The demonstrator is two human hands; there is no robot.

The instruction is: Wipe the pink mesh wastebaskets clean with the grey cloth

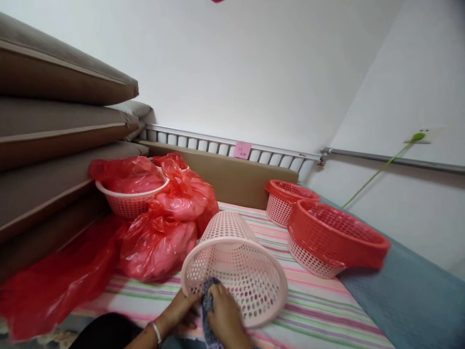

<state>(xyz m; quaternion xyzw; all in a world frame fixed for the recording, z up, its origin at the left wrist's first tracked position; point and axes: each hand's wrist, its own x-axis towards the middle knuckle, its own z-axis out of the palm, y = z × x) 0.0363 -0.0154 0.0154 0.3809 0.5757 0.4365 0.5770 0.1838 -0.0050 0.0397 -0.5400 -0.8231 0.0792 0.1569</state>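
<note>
A pale pink perforated plastic basket (227,225) lies on its side on a striped cloth, its open mouth towards me. My left hand (186,306) grips the lower left of its rim, fingers partly hidden beneath. A dark grey cloth (208,304) is bunched in my right hand (225,310), which is closed on it and presses it at the rim, with the cloth's top end just inside the mouth. To the left, tied red plastic bags (160,247) with pink contents sit close to the basket.
Another basket (132,206) with red plastic stands left beside stacked cushions (61,116). A loose red bag (65,276) spreads at front left. Two baskets lined with red bags (278,211) (316,259) stand right on the striped cloth (308,310). A radiator (196,143) runs along the wall.
</note>
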